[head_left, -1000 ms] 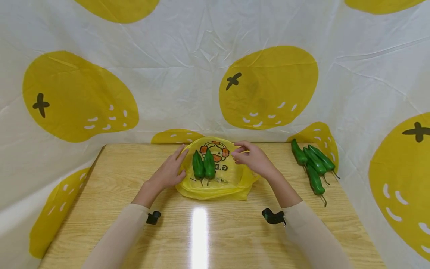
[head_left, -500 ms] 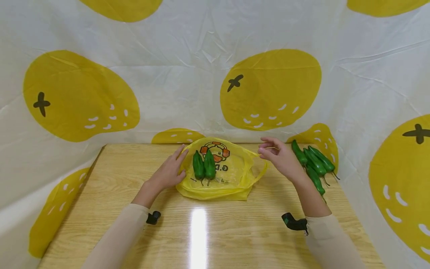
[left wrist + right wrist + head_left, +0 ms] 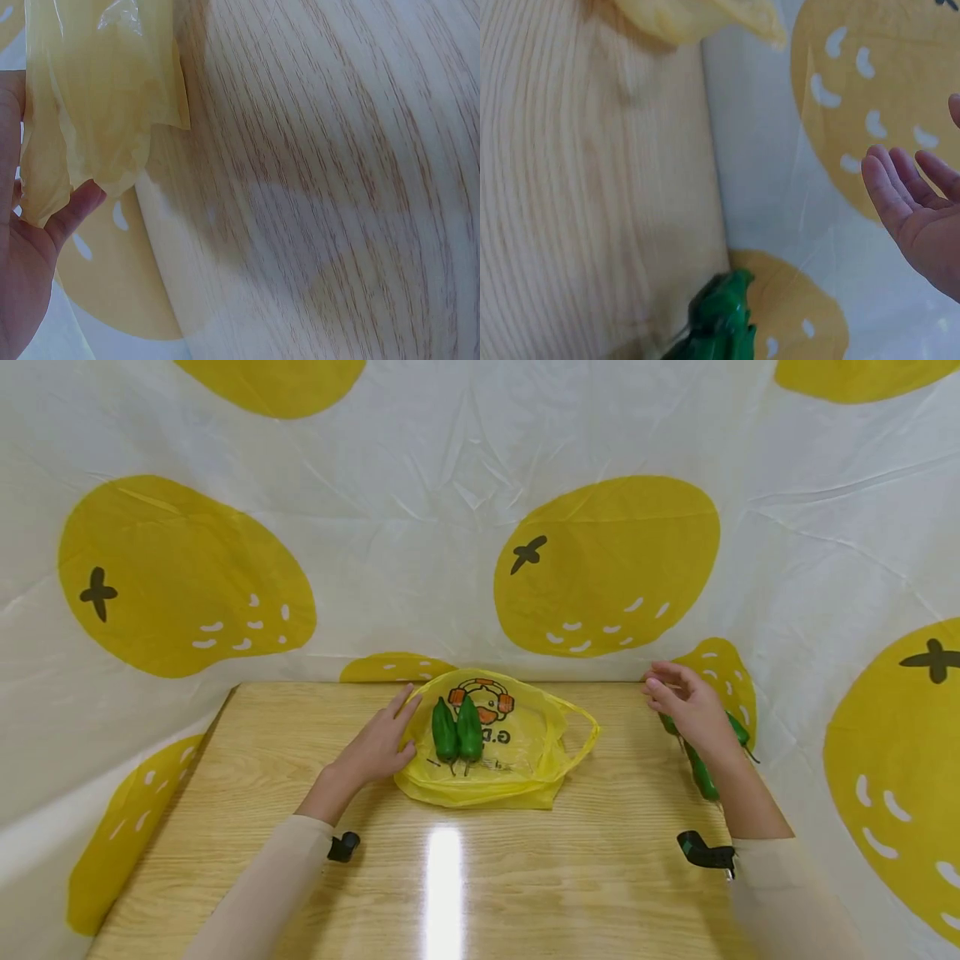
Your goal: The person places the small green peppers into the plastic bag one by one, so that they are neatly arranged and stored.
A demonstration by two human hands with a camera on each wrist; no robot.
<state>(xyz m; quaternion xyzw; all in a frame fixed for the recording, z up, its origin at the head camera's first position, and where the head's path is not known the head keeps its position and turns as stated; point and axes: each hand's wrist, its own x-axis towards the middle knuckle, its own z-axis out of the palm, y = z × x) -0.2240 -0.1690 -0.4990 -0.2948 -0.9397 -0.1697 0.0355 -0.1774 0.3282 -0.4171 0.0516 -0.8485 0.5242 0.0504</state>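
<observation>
A yellow plastic bag (image 3: 528, 739) with a printed duck lies mouth-up on the wooden table. Two green peppers (image 3: 446, 732) rest side by side inside it, stems toward the front. My left hand (image 3: 377, 742) spreads along the bag's left rim, fingers extended; in the left wrist view its thumb (image 3: 79, 210) touches the hanging yellow film. Above the pile of green peppers (image 3: 703, 779) at the right, my right hand (image 3: 692, 708) hovers with relaxed fingers and holds nothing. It covers part of the pile. Blurred pepper tips (image 3: 721, 319) show low in the right wrist view.
The bag's looped handle (image 3: 590, 739) sticks out to the right across the wooden table (image 3: 562, 877). A white curtain (image 3: 405, 585) with yellow fruit prints rises behind the table and along both sides.
My right hand has let go of the bag's right side and moved right, over the pepper pile. The bag's handle has fallen outward. My left hand has stayed put.
</observation>
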